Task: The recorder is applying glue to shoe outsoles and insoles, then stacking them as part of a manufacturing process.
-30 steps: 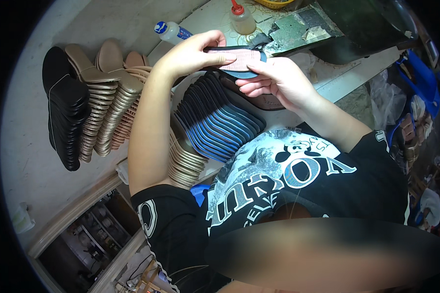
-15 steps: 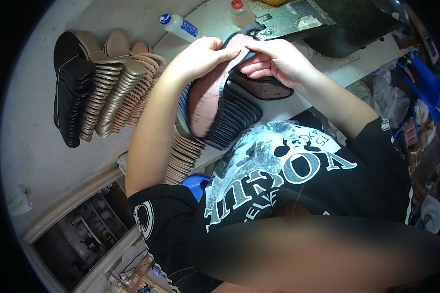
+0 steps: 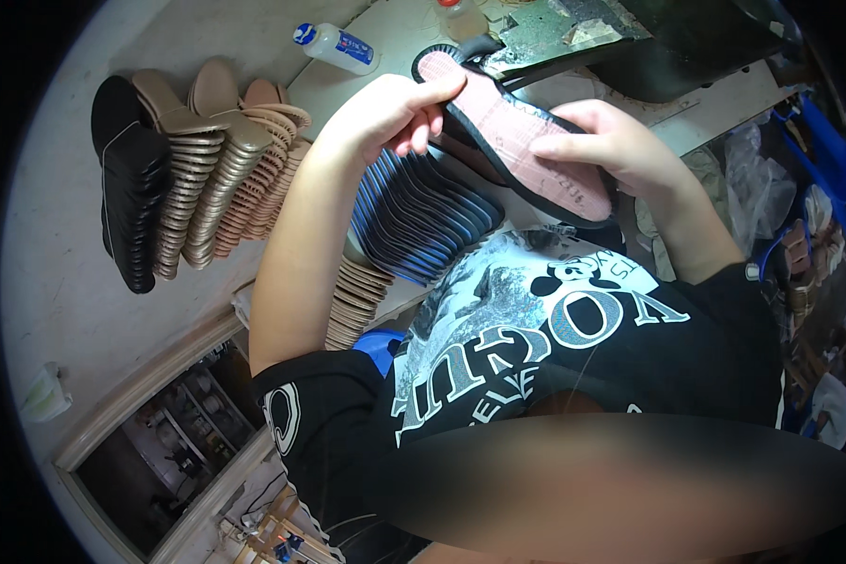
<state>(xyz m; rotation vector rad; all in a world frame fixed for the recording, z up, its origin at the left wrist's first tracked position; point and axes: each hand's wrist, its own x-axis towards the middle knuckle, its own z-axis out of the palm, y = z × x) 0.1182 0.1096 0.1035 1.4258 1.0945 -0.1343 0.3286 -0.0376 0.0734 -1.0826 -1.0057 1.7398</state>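
Between my hands is an insole [image 3: 522,132] with a pink underside and a black wrapped edge. It slants from its narrow end at upper left to its broad end at lower right. My left hand [image 3: 399,113] pinches the edge near the narrow end, thumb on the pink face, other fingers curled. Around the broad end my right hand [image 3: 602,146] is closed, with its thumb lying across the pink side and its fingers partly hidden behind. Below my left hand, a row of dark blue-black insoles [image 3: 418,221] leans on the table. Part of another dark-edged piece shows behind the held insole.
Left against the wall stand a tied black insole stack [image 3: 136,197] and several beige stacks [image 3: 193,197]. More beige insoles [image 3: 355,305] sit at the table's near edge. Behind are a white bottle [image 3: 336,49], a red-capped bottle [image 3: 461,19] and a greenish plate [image 3: 573,38].
The insole has swung round, its broad end going from lower left to lower right. My right hand has moved down onto that end; my left stays near the narrow end.
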